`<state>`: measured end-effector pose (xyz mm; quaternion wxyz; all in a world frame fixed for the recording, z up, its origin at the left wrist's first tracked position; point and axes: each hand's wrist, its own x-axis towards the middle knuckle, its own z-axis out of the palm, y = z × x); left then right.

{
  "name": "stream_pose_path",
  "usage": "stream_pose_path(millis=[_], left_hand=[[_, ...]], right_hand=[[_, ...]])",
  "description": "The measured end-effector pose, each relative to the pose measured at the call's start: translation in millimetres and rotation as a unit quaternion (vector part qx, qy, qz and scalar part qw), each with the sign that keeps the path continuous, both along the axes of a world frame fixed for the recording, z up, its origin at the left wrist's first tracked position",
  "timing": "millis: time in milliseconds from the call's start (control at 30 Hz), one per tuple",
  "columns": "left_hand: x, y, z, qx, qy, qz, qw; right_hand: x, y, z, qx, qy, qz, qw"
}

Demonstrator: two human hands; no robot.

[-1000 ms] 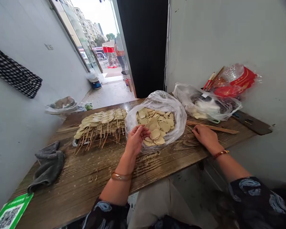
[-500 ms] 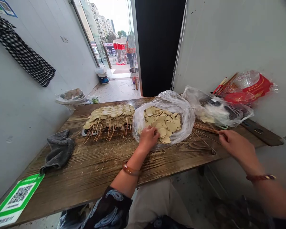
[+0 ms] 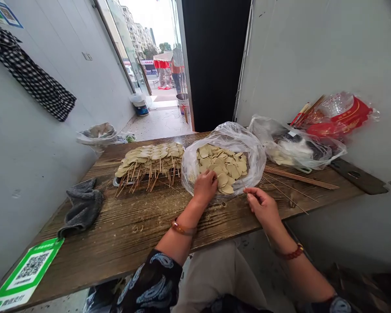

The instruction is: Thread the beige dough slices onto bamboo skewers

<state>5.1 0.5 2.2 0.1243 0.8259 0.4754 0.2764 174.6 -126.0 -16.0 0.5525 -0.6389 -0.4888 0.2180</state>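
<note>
A clear plastic bag [image 3: 256, 163], its mouth folded wide, holds a heap of thin, pale-yellow round slices [image 3: 236, 169] whose kind I cannot make out. My left hand [image 3: 204, 188] is at the bag's near left rim, fingers curled closed at the slices; its fingertips are partly hidden. Just right of the bag, my right hand [image 3: 264, 208] pinches a thin bamboo skewer [image 3: 243, 184] pointing up-left towards the slices. Farther right lies a bundle of skewers [image 3: 303, 177], with a couple of loose ones [image 3: 285, 193] nearer me. Left of the bag, threaded slices on skewers [image 3: 150, 161] are piled on a tray.
A dark grey cloth [image 3: 81, 204] and a green QR-code card [image 3: 28, 269] lie on the wooden table [image 3: 124, 243] at left. Another plastic bag [image 3: 296, 148], a dark flat board [image 3: 358, 176] and red packaging [image 3: 342, 119] are at right. Beyond the table is a glass doorway.
My right hand has moved left from the skewer bundle to the bag's near right side, bringing a skewer. My left hand stays at the slices, nearly unmoved.
</note>
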Motion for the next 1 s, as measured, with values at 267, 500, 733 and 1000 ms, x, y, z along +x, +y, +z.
stream_pose_path(millis=[267,500,733,1000], left_hand=[[1.7,-2.5,0.9,-0.016,-0.134,-0.024,0.991],[-4.9,4.5,2.9,-0.271,-0.462,-0.038,0.844],[-11.2,3.7,9.4,-0.345,-0.543,-0.058,0.764],[-9.4,1.2,10.7,-0.283,-0.498,-0.047,0.818]], right_hand=[[-7.4,8.8,-13.7,-0.015,0.146,0.044,0.988],[-7.3,1.4,-10.5,-0.027,0.147,0.077,0.986],[-8.5,-3.9,-8.3,-0.026,0.058,0.092,0.994],[-11.4,-5.5,-8.0,-0.016,0.012,0.099,0.995]])
